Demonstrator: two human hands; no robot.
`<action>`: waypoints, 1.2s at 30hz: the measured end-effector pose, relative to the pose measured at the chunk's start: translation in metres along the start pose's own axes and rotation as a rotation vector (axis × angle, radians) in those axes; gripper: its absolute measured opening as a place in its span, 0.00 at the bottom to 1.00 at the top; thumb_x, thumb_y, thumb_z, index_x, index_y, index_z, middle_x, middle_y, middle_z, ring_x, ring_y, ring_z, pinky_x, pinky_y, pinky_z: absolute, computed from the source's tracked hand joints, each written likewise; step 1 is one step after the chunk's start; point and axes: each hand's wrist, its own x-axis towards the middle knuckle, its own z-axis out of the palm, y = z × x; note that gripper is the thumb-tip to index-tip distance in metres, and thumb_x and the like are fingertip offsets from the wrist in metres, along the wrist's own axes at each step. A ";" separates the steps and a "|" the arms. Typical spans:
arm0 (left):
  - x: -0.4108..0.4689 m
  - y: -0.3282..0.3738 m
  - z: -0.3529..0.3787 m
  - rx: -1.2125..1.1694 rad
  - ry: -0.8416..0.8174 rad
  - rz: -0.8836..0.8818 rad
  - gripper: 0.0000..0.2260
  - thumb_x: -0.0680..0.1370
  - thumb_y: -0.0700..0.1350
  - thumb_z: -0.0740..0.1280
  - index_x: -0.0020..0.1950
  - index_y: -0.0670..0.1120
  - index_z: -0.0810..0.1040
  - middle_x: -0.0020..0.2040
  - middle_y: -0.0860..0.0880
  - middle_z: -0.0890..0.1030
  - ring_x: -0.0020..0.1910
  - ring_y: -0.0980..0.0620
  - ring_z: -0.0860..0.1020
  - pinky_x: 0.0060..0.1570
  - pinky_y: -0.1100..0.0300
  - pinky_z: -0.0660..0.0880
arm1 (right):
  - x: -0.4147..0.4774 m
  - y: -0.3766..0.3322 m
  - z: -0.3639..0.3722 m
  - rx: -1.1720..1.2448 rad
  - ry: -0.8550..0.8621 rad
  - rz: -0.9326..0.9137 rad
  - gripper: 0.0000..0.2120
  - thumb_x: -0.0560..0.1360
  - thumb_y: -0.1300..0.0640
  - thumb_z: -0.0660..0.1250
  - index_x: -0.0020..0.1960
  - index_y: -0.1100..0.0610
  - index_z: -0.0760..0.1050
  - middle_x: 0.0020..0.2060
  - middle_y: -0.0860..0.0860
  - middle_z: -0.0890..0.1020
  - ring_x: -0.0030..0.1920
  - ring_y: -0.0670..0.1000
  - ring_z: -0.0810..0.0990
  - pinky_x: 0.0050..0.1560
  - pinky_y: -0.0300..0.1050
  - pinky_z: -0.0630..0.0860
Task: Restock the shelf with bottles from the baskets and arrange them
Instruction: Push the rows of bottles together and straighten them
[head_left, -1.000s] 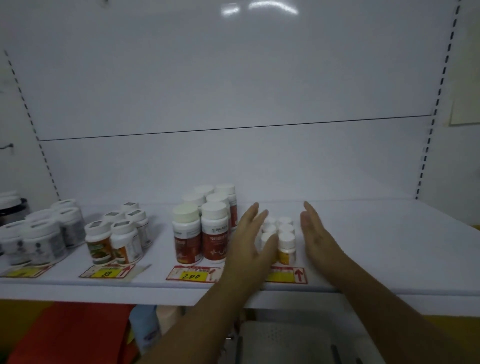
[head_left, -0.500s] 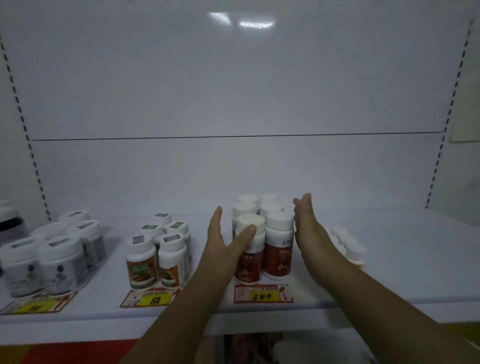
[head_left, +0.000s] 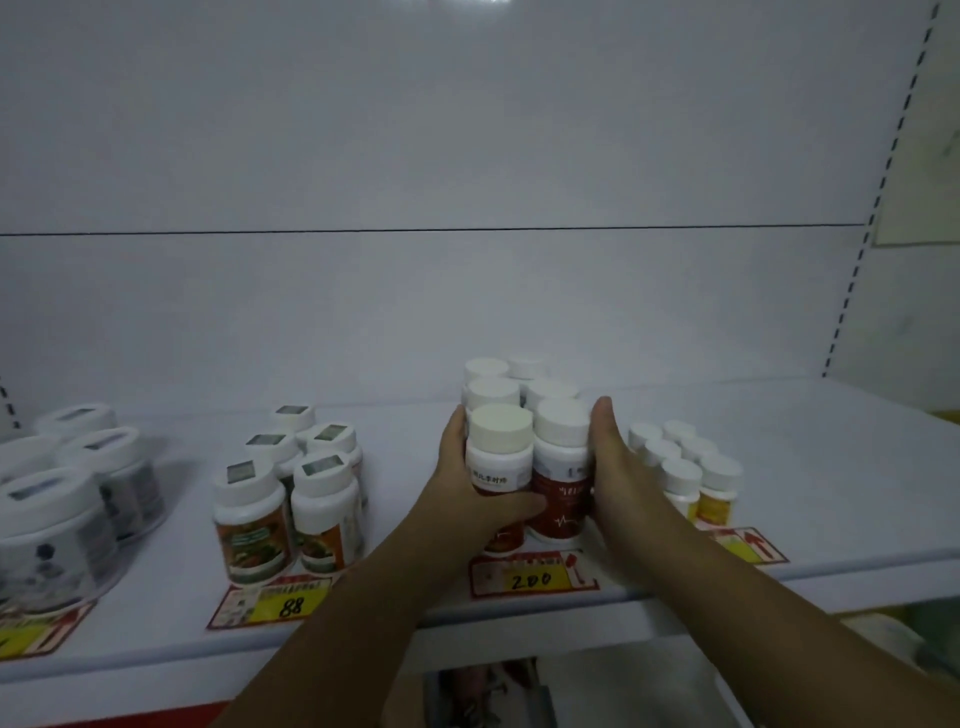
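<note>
Both hands press the red bottles (head_left: 561, 467) on the shelf (head_left: 779, 519): left hand (head_left: 467, 499) cupped around one, right hand (head_left: 613, 467) flat against another.

Both hands (head_left: 470, 483) now against red bottles (head_left: 530, 467) (closer).

Single head-worn wide-angle view, no second camera to overlap. Faces straight at the white shelf (head_left: 810, 467) and back panel (head_left: 467, 130), tilted slightly down, close in. Both forearms enter from bottom edge toward centre. Shelf front edge crosses low in frame; edges bend from lens distortion.
</note>
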 end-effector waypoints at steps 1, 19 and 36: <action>0.000 0.000 0.000 0.000 -0.002 0.009 0.44 0.64 0.35 0.77 0.72 0.53 0.58 0.65 0.54 0.74 0.60 0.57 0.76 0.49 0.66 0.78 | 0.000 0.001 -0.001 -0.008 -0.002 -0.009 0.29 0.64 0.26 0.48 0.59 0.35 0.71 0.46 0.40 0.82 0.48 0.44 0.81 0.47 0.42 0.77; -0.006 0.002 -0.003 -0.029 -0.069 0.075 0.33 0.67 0.58 0.72 0.69 0.59 0.62 0.63 0.60 0.75 0.61 0.60 0.75 0.55 0.63 0.77 | -0.005 -0.019 -0.011 -0.250 0.000 0.002 0.31 0.74 0.35 0.43 0.73 0.45 0.57 0.69 0.47 0.68 0.59 0.44 0.69 0.54 0.38 0.68; 0.017 0.015 0.003 -0.632 -0.030 -0.229 0.19 0.69 0.64 0.55 0.43 0.62 0.84 0.46 0.58 0.85 0.47 0.57 0.83 0.38 0.65 0.79 | 0.127 -0.077 -0.017 -0.584 -0.308 0.164 0.17 0.78 0.46 0.59 0.59 0.56 0.73 0.57 0.56 0.78 0.51 0.54 0.77 0.53 0.50 0.76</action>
